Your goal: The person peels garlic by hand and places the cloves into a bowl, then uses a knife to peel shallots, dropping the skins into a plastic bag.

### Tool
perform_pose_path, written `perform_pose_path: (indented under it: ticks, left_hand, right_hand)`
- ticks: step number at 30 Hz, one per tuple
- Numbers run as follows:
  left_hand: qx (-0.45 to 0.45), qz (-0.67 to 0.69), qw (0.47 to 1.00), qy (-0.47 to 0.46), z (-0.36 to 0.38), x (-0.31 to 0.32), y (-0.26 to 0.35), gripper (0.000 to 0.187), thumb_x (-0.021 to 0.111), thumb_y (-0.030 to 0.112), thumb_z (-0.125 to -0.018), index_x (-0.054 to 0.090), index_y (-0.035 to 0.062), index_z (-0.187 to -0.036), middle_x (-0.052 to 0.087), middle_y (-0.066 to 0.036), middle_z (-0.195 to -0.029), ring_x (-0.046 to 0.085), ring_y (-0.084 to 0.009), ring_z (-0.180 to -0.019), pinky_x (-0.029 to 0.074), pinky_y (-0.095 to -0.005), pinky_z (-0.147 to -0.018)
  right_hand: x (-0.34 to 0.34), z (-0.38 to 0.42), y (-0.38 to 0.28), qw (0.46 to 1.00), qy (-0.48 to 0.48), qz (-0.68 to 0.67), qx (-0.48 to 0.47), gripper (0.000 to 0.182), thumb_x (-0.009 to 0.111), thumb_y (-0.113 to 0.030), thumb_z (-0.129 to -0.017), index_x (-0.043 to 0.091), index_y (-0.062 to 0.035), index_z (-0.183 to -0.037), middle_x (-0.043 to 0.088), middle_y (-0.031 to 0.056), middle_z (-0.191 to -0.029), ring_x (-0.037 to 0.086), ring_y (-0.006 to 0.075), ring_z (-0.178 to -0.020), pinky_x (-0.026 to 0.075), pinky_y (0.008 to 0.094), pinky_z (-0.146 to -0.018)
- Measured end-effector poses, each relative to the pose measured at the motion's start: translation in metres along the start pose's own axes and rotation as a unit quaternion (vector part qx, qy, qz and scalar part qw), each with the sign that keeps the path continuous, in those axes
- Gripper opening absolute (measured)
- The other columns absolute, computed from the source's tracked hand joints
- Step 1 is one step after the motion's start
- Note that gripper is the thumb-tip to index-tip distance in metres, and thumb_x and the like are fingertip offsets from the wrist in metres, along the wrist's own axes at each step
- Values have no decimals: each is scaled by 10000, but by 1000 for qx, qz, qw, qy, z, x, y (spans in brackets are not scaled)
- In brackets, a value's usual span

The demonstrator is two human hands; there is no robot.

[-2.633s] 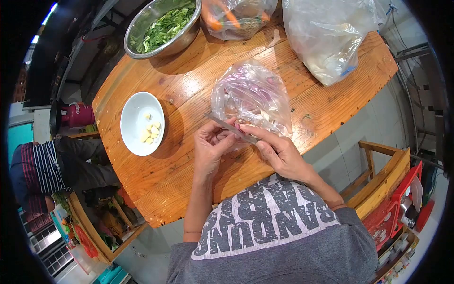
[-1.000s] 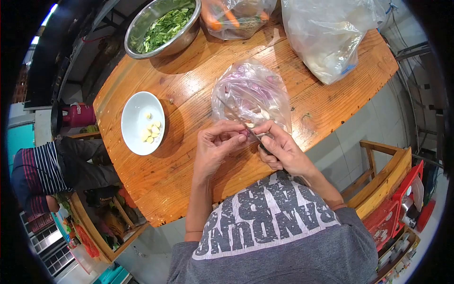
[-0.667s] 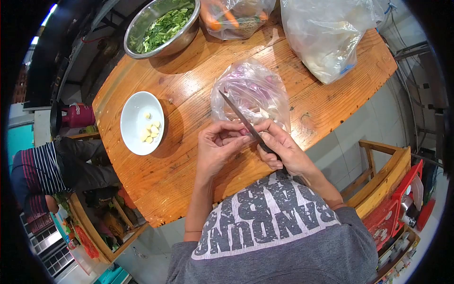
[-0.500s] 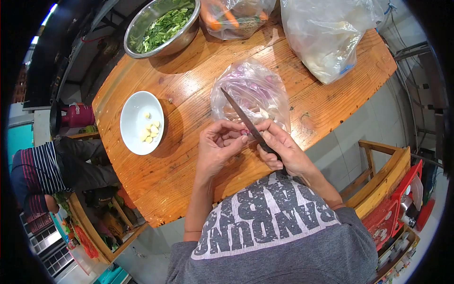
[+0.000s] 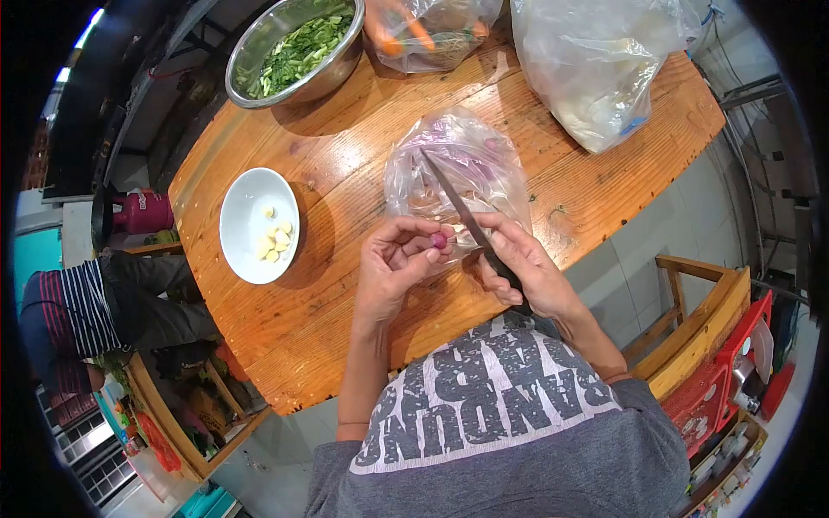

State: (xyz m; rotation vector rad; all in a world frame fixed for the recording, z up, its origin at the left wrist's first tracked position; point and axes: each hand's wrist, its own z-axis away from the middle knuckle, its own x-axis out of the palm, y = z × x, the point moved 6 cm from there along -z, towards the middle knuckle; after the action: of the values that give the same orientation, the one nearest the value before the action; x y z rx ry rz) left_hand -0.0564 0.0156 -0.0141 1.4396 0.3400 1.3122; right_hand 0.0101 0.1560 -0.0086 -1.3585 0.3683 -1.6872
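Note:
Between the thumb and fingertips of my left hand (image 5: 393,263) is a small purple shallot (image 5: 439,240). My right hand (image 5: 524,266) is closed around the dark handle of a kitchen knife (image 5: 455,198), whose blade points up and to the left, beside the shallot and apart from it. Both hands are over the near side of a clear plastic bag (image 5: 453,155) with purple and pale pieces showing through it; what exactly these are is blurred by the plastic. To the left, a white bowl (image 5: 243,200) holds several peeled garlic cloves (image 5: 278,237).
On the wooden table (image 5: 345,186), a metal bowl (image 5: 345,65) of chopped greens stands at the far left. Bags with carrots (image 5: 410,30) and pale contents (image 5: 596,78) lie at the far side. A person (image 5: 112,302) is at the left; a wooden stool (image 5: 691,337) stands right.
My left hand has drawn slightly away from the knife, and the shallot shows more fully. The knife has shifted a little to the right with my right hand.

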Motion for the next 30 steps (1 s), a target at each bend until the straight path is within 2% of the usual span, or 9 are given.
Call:
perform_pose_path:
  ticks: [4,7,9,15,22,30]
  left_hand:
    - [-17,-5,999,33,0,-5,-1,210,631,-26,-811,574,-43,-1013,642,-125,-975,638,-133,-821,548,-251,-743]
    - [-27,5,999,42,-1,-8,-1,192,615,-10,-834,578,-46,-1019,649,-113,-943,643,-121,-773,548,-232,-707]
    - [-30,12,998,44,-1,-5,1,198,603,1,-849,574,-47,-1039,652,-109,-925,644,-118,-745,547,-222,-685]
    - [-16,18,998,61,-2,-7,-3,241,604,42,-863,566,-35,-1089,653,-114,-937,644,-130,-795,537,-225,-710]
    - [-23,29,998,53,-1,-2,-7,231,610,41,-858,600,-25,-1079,656,-109,-953,641,-139,-844,532,-239,-741]
    - [-27,36,996,74,0,-4,-12,210,612,39,-856,619,-20,-1057,665,-106,-933,644,-136,-833,532,-243,-740]
  right_hand:
    - [6,3,-8,994,17,104,-34,281,359,-269,-1001,397,-94,-1217,376,-29,-607,330,29,-464,274,160,-419]
    - [8,3,-9,990,34,121,-65,319,365,-258,-999,383,-78,-1263,380,-27,-609,335,32,-474,279,164,-431]
    - [5,2,-7,992,19,103,-64,328,368,-255,-998,386,-77,-1273,381,-28,-611,334,32,-474,279,164,-431]
    - [8,3,-7,992,11,117,-53,374,355,-283,-1000,380,-90,-1319,363,-40,-590,327,28,-471,273,163,-429]
    - [15,0,-3,997,-17,62,-43,453,325,-323,-1003,308,-120,-1408,343,-52,-571,315,25,-466,264,153,-414]
    - [17,-3,1,997,-20,62,-48,449,314,-310,-1006,291,-129,-1416,336,-52,-573,311,20,-468,259,147,-407]
